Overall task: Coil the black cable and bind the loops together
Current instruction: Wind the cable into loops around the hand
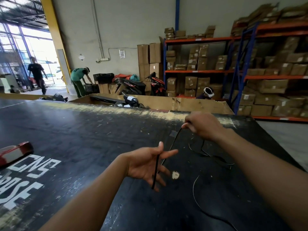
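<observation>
A thin black cable [173, 142] runs between my two hands above a black table [83, 130]. My left hand [146, 164] is palm up with fingers spread; the cable's free end lies across the palm, pinched under the thumb, and hangs past the fingers. My right hand [203, 126], farther away and to the right, pinches the cable between thumb and forefinger. From there the rest of the cable drops to the table and trails in loose curves toward the near right edge, hard to see against the dark surface.
A red and white object [15, 153] lies at the table's left side, near white painted lettering [28, 177]. A pale chip [175, 175] sits below my left hand. Beyond the table are a cardboard bin [183, 102], motorbikes, box-filled shelves [266, 72] and people.
</observation>
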